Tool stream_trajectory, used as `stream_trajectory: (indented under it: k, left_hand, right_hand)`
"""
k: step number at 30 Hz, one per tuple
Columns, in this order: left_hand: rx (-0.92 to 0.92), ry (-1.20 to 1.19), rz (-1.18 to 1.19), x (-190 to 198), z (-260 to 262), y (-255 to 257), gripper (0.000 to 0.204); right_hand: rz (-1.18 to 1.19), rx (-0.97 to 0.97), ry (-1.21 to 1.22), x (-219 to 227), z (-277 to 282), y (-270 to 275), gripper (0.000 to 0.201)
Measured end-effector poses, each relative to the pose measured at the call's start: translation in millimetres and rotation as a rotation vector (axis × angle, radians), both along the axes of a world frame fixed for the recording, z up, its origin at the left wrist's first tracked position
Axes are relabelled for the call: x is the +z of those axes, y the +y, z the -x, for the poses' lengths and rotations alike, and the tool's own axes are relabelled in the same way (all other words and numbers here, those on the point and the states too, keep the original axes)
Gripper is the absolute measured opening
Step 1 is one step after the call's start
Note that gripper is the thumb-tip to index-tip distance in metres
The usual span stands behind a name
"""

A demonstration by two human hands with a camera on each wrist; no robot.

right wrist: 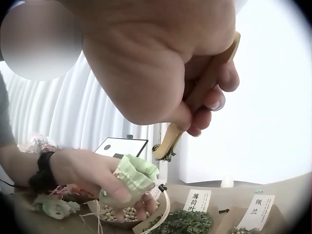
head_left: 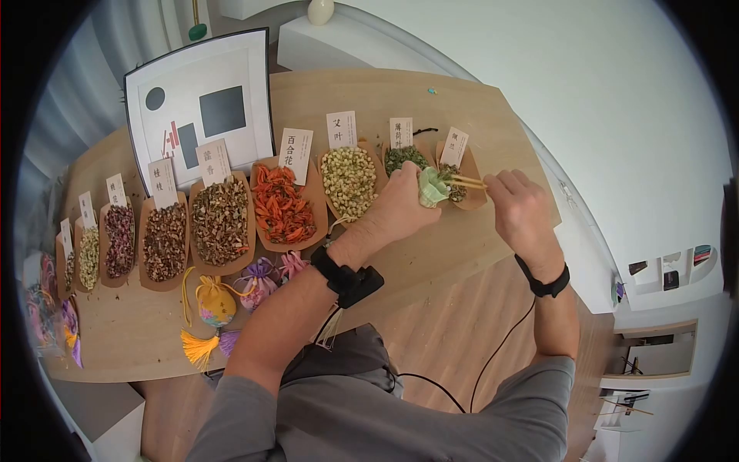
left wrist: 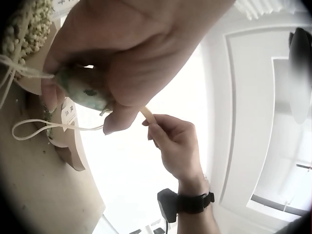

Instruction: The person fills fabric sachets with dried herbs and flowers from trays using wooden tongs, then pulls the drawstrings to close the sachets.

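Observation:
My left hand (head_left: 402, 202) grips a small light-green drawstring pouch (right wrist: 131, 176) with its mouth facing up. White cords dangle from the pouch in both wrist views. In my right hand (head_left: 525, 214) is a pair of wooden tongs (head_left: 466, 182), pinched between thumb and fingers. Dark green dried leaves (right wrist: 167, 155) are caught at their tips, which overlap the pouch's mouth in the head view. Beneath the hands are a paper tray of green leaves (head_left: 403, 157) and, to its right, another tray (head_left: 473, 199) with a labelled card.
Several paper trays line the table (head_left: 431, 246), among them orange petals (head_left: 283, 206) and pale buds (head_left: 348, 182). A framed picture (head_left: 198, 108) stands behind. A yellow pouch (head_left: 215, 302) and a purple pouch (head_left: 260, 282) lie at the front. Cables run from the wrist cameras.

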State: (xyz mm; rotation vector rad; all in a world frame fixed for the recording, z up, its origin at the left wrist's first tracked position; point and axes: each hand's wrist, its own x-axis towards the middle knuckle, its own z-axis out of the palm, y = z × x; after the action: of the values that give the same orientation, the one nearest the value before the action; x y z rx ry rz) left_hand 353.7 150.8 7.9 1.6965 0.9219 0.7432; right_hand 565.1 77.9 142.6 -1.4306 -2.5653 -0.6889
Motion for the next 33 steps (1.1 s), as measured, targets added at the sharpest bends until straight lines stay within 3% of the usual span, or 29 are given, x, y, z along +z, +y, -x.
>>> stream_trajectory:
  k: [2, 4, 8, 10, 13, 17, 19, 24, 33]
  left_hand:
    - [-0.013, -0.029, 0.049, -1, -1, 0, 0.065]
    - [0.044, 0.051, -0.153, -4, -3, -3, 0.064]
    - [0.074, 0.037, -0.222, -4, -4, -5, 0.065]
    - [0.039, 0.024, -0.054, 1, -1, -4, 0.065]
    - [0.047, 0.004, 0.017, 2, -2, -3, 0.063]
    - [0.062, 0.116, -0.092, 2, -4, -13, 0.062]
    - [-0.076, 0.214, -0.251, -1, -6, -22, 0.062]
    - [-0.257, 0.341, -0.166, 8, -8, -36, 0.063]
    - [-0.304, 0.447, -0.180, 7, -9, -41, 0.066]
  right_hand:
    - [-0.009, 0.036, -0.060, -1, 7, -1, 0.026]
    - [-0.032, 0.100, -0.145, -3, 17, -3, 0.030]
    - [-0.068, 0.146, -0.173, -3, 23, -3, 0.031]
    - [-0.055, 0.142, -0.123, 2, 19, -2, 0.029]
    - [-0.051, 0.112, -0.042, -2, -1, 4, 0.026]
    - [-0.033, 0.033, 0.163, -27, -22, 20, 0.018]
    - [0.111, -0.276, 0.171, -51, -34, 31, 0.009]
    - [0.209, -0.326, 0.159, -103, -39, 58, 0.010]
    - [0.302, -0.216, 0.158, -110, -22, 69, 0.012]
